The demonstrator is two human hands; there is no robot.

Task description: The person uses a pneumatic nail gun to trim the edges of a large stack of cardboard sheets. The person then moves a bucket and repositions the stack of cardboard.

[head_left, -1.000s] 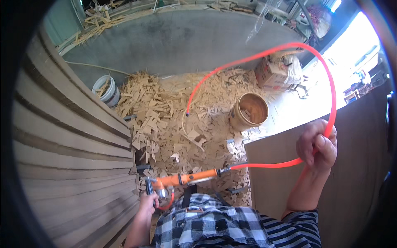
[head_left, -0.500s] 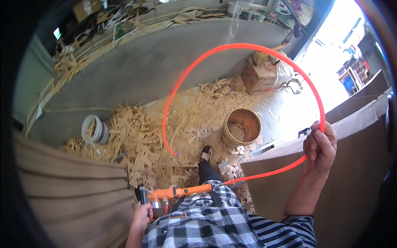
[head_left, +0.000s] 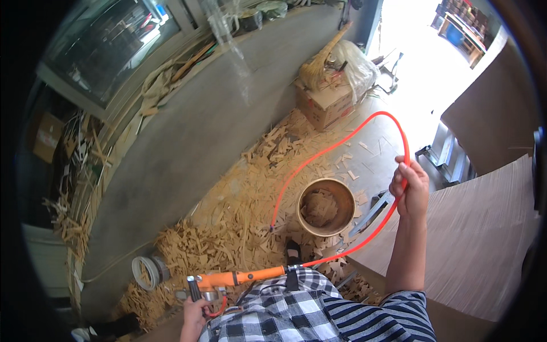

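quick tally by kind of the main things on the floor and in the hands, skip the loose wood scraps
orange air hose: 1
orange blow gun tool: 1
round tan bucket: 1
brown cardboard box: 1
straw broom: 1
white coiled hose: 1
total: 6

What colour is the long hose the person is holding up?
The hose is bright orange-red, gripped by the right hand. The head view shows it.

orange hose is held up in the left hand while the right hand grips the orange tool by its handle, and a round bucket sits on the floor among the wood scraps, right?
Not quite: the hands are swapped. In the head view the right hand holds up the orange hose, and the left hand grips the orange tool. The round bucket does sit among the wood scraps.
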